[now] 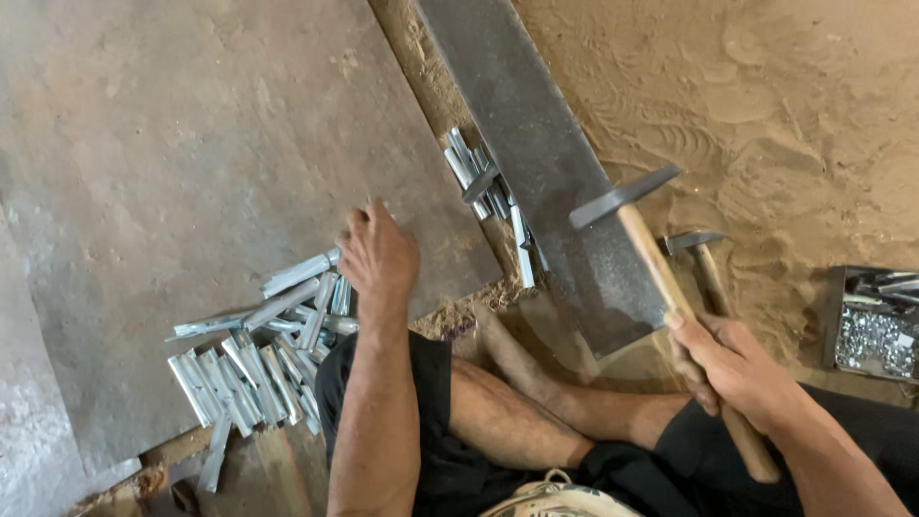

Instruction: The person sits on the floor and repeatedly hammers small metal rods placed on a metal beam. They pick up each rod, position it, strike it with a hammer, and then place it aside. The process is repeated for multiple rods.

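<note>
The left hand [378, 254] reaches with curled fingers onto the metal strips [258, 359] heaped just below them, none visibly clamped. The right hand [732, 369] is wrapped tight around the hammer [661, 258]; one strip should be isolated first.

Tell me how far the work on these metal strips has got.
Done: a few strips lie beside the steel bar. In hand: the right hand holds a hammer raised over the bar; the left hand reaches into the pile of strips. Left: most of that pile, on the metal sheet.
</note>
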`<action>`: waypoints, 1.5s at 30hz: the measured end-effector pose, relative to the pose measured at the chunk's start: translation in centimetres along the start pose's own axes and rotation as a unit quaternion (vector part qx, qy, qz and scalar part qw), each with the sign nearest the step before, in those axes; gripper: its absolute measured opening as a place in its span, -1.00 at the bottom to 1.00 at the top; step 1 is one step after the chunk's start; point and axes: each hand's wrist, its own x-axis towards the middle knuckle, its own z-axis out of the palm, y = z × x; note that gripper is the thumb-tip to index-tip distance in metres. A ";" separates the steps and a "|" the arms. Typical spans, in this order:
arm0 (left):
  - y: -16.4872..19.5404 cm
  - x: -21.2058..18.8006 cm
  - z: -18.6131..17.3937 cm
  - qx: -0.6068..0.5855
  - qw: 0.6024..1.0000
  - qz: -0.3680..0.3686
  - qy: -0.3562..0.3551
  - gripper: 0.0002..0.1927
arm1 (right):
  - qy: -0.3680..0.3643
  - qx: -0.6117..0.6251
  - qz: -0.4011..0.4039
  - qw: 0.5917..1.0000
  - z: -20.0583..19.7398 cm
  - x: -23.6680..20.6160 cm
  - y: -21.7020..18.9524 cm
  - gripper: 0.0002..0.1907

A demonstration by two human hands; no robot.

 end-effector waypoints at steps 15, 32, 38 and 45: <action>9.6 4.0 5.8 -0.027 0.985 0.171 0.020 -0.66 | 0.008 0.184 -0.189 0.964 0.2 0.4 -3.4 -0.78; 2.1 -2.4 -1.0 -0.769 0.502 0.024 -0.395 -0.25 | 0.080 -0.113 -0.271 0.953 2.2 5.7 -14.3 -0.83; 4.1 -1.4 3.1 -0.783 0.543 0.117 -0.279 -0.41 | 0.134 -0.304 -0.434 0.838 5.8 12.5 -15.9 -0.80; 5.4 -1.3 3.2 -0.456 0.865 0.090 -0.188 -0.51 | 0.166 -0.339 -0.294 0.878 2.6 8.6 -14.9 -0.59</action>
